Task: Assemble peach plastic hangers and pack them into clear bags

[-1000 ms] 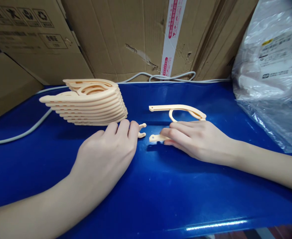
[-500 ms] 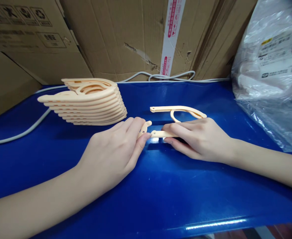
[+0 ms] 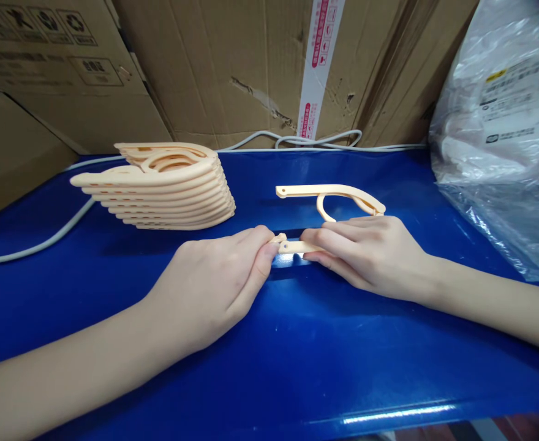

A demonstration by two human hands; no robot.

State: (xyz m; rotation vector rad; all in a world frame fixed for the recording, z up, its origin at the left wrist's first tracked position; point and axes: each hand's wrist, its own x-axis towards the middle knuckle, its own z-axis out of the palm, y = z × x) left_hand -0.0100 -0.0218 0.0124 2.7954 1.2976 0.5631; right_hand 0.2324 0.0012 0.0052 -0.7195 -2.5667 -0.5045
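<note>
The left hand pinches a small cream plastic piece between thumb and fingers, at the left end of a holed cream bar. The right hand's grip is closed around that bar, above the blue table. A curved cream hanger arm extends on the far side of the right hand; any join with the bar is hidden. Stacked cream hangers stand far left.

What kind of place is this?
Perhaps a workbench in a small workshop or storeroom: a shiny blue table with a neat stack of cream-coloured pieces, large cardboard boxes standing behind it, and a clear plastic bag with printed labels showing.
</note>
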